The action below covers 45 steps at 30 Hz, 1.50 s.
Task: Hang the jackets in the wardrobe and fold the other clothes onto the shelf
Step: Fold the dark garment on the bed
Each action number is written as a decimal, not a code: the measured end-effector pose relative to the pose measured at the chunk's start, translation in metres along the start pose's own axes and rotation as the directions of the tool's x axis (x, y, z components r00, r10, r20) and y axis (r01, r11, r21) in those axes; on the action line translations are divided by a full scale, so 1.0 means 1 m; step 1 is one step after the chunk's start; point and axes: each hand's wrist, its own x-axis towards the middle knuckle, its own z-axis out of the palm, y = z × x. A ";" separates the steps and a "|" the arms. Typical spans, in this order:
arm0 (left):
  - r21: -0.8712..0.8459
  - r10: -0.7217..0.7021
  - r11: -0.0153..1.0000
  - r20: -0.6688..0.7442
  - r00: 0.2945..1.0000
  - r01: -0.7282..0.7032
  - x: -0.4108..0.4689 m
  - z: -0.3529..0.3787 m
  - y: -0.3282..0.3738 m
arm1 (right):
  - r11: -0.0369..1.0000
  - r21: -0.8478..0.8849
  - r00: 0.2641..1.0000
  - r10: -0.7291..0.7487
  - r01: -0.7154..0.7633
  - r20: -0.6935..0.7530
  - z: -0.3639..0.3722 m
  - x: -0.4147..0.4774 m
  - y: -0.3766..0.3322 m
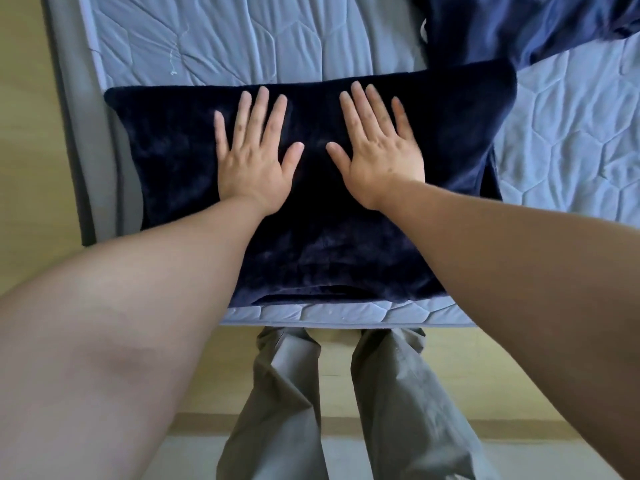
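Note:
A dark navy fleecy garment (329,244) lies folded flat into a rough rectangle near the front edge of the bed. My left hand (254,154) rests palm down on its left half with the fingers spread straight. Beside it, thumbs almost meeting, my right hand (377,150) presses flat on the right half. A lighter blue garment (512,26) lies crumpled at the far right of the bed, its edge reaching the folded piece.
The bed has a pale blue quilted mattress (214,39) with a grey frame (100,161) along its left side. Yellowish floor (24,98) lies left of the bed and below me, where my grey trouser legs (284,393) stand against the bed's front edge.

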 end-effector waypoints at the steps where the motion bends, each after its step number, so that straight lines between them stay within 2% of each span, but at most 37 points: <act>1: -0.003 -0.048 0.999 -0.008 0.999 0.048 -0.001 -0.003 -0.007 | 1.000 -0.003 1.000 0.023 -0.023 -0.009 -0.004 -0.002 0.007; 4: -0.083 -0.343 0.936 -0.004 0.939 0.342 -0.003 -0.008 -0.045 | 0.977 0.050 0.977 0.209 -0.207 -0.047 -0.012 -0.009 0.040; 5: -0.103 -0.392 0.914 0.020 0.920 0.392 -0.004 -0.010 -0.058 | 0.951 0.090 0.953 0.300 -0.295 -0.045 -0.014 -0.011 0.053; 7: -0.079 -0.376 0.922 0.060 0.925 0.380 -0.004 -0.008 -0.077 | 0.913 0.131 0.921 0.389 -0.387 0.009 -0.012 -0.012 0.074; 9: -0.053 -0.339 0.938 0.079 0.937 0.344 -0.002 -0.003 -0.081 | 0.916 0.136 0.926 0.372 -0.377 0.059 -0.008 -0.011 0.086; 15: 0.019 -0.369 0.928 0.181 0.911 0.372 0.005 -0.005 -0.073 | 0.913 0.176 0.929 0.351 -0.367 0.118 -0.009 -0.005 0.087; 17: 0.025 -0.401 0.916 0.115 0.909 0.401 0.004 -0.019 -0.058 | 0.913 0.224 0.940 0.330 -0.341 0.084 -0.019 -0.013 0.090; 18: 0.008 -0.394 0.919 0.045 0.918 0.394 0.002 -0.027 -0.044 | 0.910 0.249 0.941 0.338 -0.332 0.020 -0.024 -0.019 0.090; 20: -0.068 -0.273 0.961 -0.076 0.959 0.268 -0.008 -0.043 -0.006 | 0.868 0.323 0.889 0.437 -0.376 -0.138 -0.032 -0.037 0.090; 21: -0.091 -0.163 0.984 -0.113 0.980 0.153 -0.014 -0.046 0.016 | 0.815 0.382 0.836 0.524 -0.436 -0.165 -0.032 -0.046 0.091; 22: -0.100 -0.056 0.994 -0.129 0.990 0.043 -0.018 -0.046 0.036 | 0.725 0.464 0.774 0.621 -0.510 -0.120 -0.030 -0.054 0.092; 23: -0.103 0.017 0.994 -0.124 0.992 -0.030 -0.020 -0.043 0.054 | 0.592 0.551 0.706 0.709 -0.588 -0.009 -0.027 -0.061 0.094; 25: -0.107 0.019 0.994 -0.076 0.997 -0.027 -0.019 -0.032 0.080 | 0.288 0.661 0.579 0.769 -0.693 0.272 -0.022 -0.072 0.099; 26: -0.095 -0.023 0.995 -0.044 0.999 0.019 -0.018 -0.025 0.087 | 0.167 0.691 0.548 0.745 -0.704 0.379 -0.021 -0.076 0.103; 27: -0.066 -0.057 0.996 -0.017 0.998 0.056 -0.017 -0.018 0.092 | 0.100 0.710 0.549 0.712 -0.697 0.439 -0.022 -0.079 0.106; 30: 0.018 -0.081 0.997 0.001 0.997 0.080 -0.014 0.001 0.096 | 0.044 0.732 0.613 0.582 -0.680 0.534 -0.036 -0.081 0.116; 32: 0.032 -0.081 0.996 -0.020 0.996 0.082 -0.013 0.007 0.095 | 0.084 0.761 0.663 0.557 -0.644 0.500 -0.050 -0.082 0.115; 35: 0.041 -0.081 0.996 -0.049 0.995 0.083 -0.014 0.014 0.094 | 0.368 0.715 0.715 0.649 -0.595 0.261 -0.070 -0.090 0.102; 36: 0.042 -0.078 0.996 -0.049 0.996 0.080 -0.015 0.015 0.094 | 0.416 0.698 0.726 0.654 -0.582 0.216 -0.077 -0.094 0.094; 39: 0.033 -0.064 0.997 -0.045 0.997 0.066 -0.015 0.017 0.094 | 0.409 0.715 0.744 0.628 -0.567 0.230 -0.101 -0.104 0.065; 43: 0.015 -0.041 0.999 0.018 0.999 0.040 -0.014 0.020 0.089 | 0.576 0.668 0.831 0.544 -0.470 0.116 -0.127 -0.108 0.010; 45: 0.020 -0.013 1.000 0.112 0.994 0.011 -0.012 0.015 0.085 | 0.602 0.675 0.863 0.494 -0.427 0.106 -0.131 -0.108 -0.015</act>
